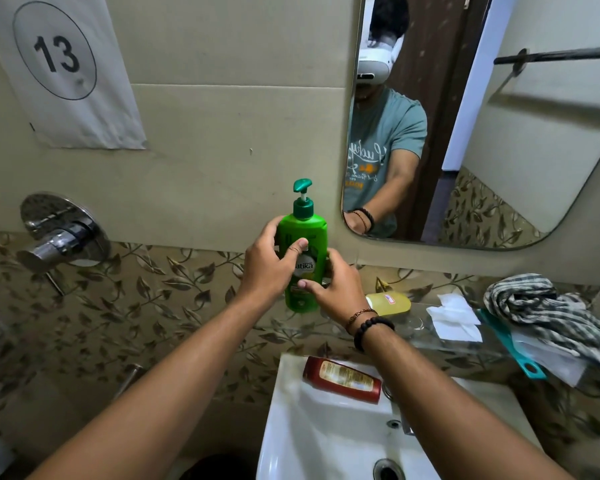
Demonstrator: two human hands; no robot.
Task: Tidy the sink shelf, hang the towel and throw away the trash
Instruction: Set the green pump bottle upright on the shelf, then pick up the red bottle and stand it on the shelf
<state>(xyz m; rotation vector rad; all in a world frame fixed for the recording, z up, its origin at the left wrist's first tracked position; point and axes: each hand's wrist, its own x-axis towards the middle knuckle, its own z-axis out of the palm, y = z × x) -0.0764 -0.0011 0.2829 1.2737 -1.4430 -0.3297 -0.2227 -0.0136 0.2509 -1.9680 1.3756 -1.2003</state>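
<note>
A tall green pump bottle (303,230) stands upright at the left end of the glass shelf (426,336). My left hand (269,263) wraps its left side and my right hand (336,289) grips its lower right. On the shelf to the right lie a yellow bottle (390,303) on its side, crumpled white tissue (454,317), a teal-handled item (510,344) and a bunched checked towel (548,311). A red-brown bottle (343,378) lies flat on the back rim of the white sink (291,427).
A mirror (482,133) hangs above the shelf; a dark towel bar (561,54) shows in it at the upper right. A chrome tap (59,237) sticks out of the wall at the left. The sink drain (388,471) is at the bottom edge.
</note>
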